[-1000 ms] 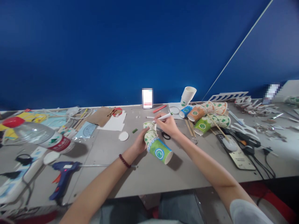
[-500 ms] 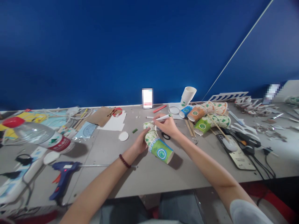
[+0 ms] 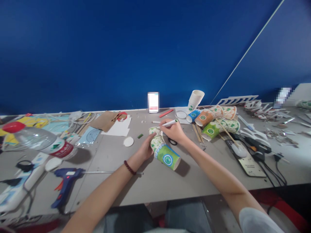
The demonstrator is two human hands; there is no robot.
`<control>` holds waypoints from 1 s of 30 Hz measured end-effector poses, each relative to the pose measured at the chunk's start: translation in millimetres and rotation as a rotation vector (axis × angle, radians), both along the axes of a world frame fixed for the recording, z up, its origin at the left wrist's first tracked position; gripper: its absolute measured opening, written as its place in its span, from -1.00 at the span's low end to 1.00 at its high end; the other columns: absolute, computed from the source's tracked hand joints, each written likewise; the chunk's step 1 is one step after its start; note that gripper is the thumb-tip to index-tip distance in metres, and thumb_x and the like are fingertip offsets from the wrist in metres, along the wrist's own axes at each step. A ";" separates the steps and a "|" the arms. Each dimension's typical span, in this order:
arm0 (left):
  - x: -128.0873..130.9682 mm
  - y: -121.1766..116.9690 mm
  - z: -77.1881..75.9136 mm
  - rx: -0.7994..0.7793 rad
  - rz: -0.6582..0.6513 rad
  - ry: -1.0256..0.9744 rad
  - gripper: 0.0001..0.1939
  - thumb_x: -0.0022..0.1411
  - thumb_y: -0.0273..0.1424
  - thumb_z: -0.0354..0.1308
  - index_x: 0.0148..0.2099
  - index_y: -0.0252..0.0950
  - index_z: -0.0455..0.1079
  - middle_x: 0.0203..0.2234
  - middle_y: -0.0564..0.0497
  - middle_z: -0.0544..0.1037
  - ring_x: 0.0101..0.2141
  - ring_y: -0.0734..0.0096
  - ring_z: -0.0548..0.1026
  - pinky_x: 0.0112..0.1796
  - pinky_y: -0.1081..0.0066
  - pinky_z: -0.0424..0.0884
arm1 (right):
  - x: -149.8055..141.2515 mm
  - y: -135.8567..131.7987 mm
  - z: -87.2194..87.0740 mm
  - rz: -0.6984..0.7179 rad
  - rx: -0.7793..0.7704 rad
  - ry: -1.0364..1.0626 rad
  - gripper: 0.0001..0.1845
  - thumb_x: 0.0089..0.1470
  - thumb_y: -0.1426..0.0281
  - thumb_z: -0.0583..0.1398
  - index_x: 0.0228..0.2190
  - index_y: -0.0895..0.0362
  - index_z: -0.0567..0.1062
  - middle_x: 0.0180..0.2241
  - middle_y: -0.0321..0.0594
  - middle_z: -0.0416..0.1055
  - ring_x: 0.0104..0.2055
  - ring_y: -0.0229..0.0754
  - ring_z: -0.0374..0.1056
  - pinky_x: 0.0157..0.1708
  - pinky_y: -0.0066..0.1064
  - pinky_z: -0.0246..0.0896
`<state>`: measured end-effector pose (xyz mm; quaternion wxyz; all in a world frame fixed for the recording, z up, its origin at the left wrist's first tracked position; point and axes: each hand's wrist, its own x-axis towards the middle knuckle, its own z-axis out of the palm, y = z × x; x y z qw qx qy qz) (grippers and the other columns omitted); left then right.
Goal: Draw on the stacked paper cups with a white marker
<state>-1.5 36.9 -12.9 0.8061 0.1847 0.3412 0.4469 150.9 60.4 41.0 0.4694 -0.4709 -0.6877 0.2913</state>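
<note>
My left hand (image 3: 146, 148) is closed around the side of joined paper cups (image 3: 167, 156), printed green, blue and white, that slant down toward me and to the right. Between the fingers of my right hand (image 3: 174, 132) is a white marker pen (image 3: 170, 123) with a green mark at its back end. Its tip meets the far end of the cups, though my fingers partly hide the contact. Black scissor handles (image 3: 172, 141) show just under my right hand. Left of the cups lie a white paper disc (image 3: 128, 141) and a small green scrap (image 3: 140, 136).
At left are a blue glue gun (image 3: 66, 183), a water bottle (image 3: 46, 142) and a power strip (image 3: 21, 184). More joined cups (image 3: 211, 129), a cup stack (image 3: 195, 99) and wooden sticks (image 3: 197, 133) are at right. A phone (image 3: 153, 102) leans against the blue wall.
Almost nothing differs. Both hands keep their hold on the cups and the marker, with only a very slight shift of the right hand and pen.
</note>
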 end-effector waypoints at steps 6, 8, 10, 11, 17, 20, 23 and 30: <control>0.1 -0.4 0.5 0.002 0.000 0.023 -0.79 0.20 -0.35 0.17 -0.17 -0.39 0.45 -0.41 -0.09 0.58 -0.39 0.28 0.54 -0.24 0.33 0.44 | -0.7 0.5 -1.1 0.000 -0.019 0.031 -0.87 -0.08 0.38 0.17 -0.46 0.11 0.53 -0.45 -0.24 0.52 -0.40 -0.17 0.42 -0.35 -0.38 0.32; 0.2 -0.8 1.2 -0.006 -0.007 0.031 -0.79 0.21 -0.35 0.16 -0.17 -0.39 0.45 -0.42 -0.09 0.58 -0.40 0.29 0.54 -0.24 0.33 0.44 | -0.9 0.6 -1.4 0.002 -0.020 0.030 -0.87 -0.08 0.38 0.17 -0.45 0.11 0.54 -0.44 -0.22 0.52 -0.39 -0.16 0.42 -0.35 -0.37 0.33; 0.6 -1.5 2.5 -0.004 -0.001 0.037 -0.79 0.21 -0.35 0.16 -0.17 -0.39 0.44 -0.43 -0.09 0.58 -0.41 0.29 0.54 -0.25 0.34 0.44 | -0.9 0.3 -0.8 0.000 -0.023 0.030 -0.87 -0.10 0.39 0.17 -0.47 0.11 0.53 -0.44 -0.23 0.52 -0.40 -0.16 0.42 -0.36 -0.37 0.32; 0.8 -1.8 3.2 -0.006 -0.001 0.040 -0.79 0.22 -0.35 0.15 -0.17 -0.39 0.44 -0.43 -0.09 0.58 -0.41 0.29 0.54 -0.25 0.34 0.44 | -1.0 -0.1 -0.2 -0.001 -0.024 0.030 -0.88 -0.11 0.40 0.16 -0.48 0.11 0.52 -0.46 -0.24 0.51 -0.41 -0.17 0.41 -0.36 -0.37 0.31; 1.2 -1.7 4.2 -0.016 0.010 0.034 -0.79 0.22 -0.37 0.14 -0.18 -0.42 0.46 -0.42 -0.11 0.58 -0.40 0.28 0.54 -0.24 0.33 0.44 | -1.0 -2.6 4.3 -0.009 -0.043 0.031 -0.88 -0.13 0.40 0.15 -0.53 0.13 0.50 -0.53 -0.28 0.46 -0.47 -0.21 0.38 -0.43 -0.42 0.26; 1.3 -1.4 3.9 -0.007 0.012 0.032 -0.79 0.21 -0.36 0.15 -0.17 -0.41 0.46 -0.43 -0.10 0.58 -0.40 0.28 0.54 -0.23 0.33 0.43 | -1.1 -1.9 3.2 -0.018 -0.044 0.040 -0.86 -0.11 0.39 0.16 -0.48 0.13 0.52 -0.47 -0.26 0.49 -0.42 -0.20 0.41 -0.40 -0.43 0.27; 1.6 -1.9 5.6 -0.019 0.012 0.040 -0.78 0.20 -0.36 0.16 -0.17 -0.41 0.45 -0.44 -0.10 0.58 -0.41 0.28 0.54 -0.24 0.33 0.43 | -1.1 -0.5 0.9 -0.019 -0.045 0.044 -0.85 -0.09 0.37 0.17 -0.45 0.14 0.53 -0.43 -0.24 0.52 -0.39 -0.19 0.41 -0.39 -0.43 0.28; 1.2 -2.7 6.9 -0.037 0.009 0.050 -0.79 0.24 -0.37 0.12 -0.17 -0.42 0.44 -0.44 -0.10 0.58 -0.41 0.30 0.54 -0.26 0.35 0.44 | -0.8 -1.2 3.0 -0.012 -0.049 0.028 -0.88 -0.13 0.41 0.15 -0.53 0.15 0.50 -0.53 -0.27 0.46 -0.46 -0.22 0.37 -0.44 -0.45 0.24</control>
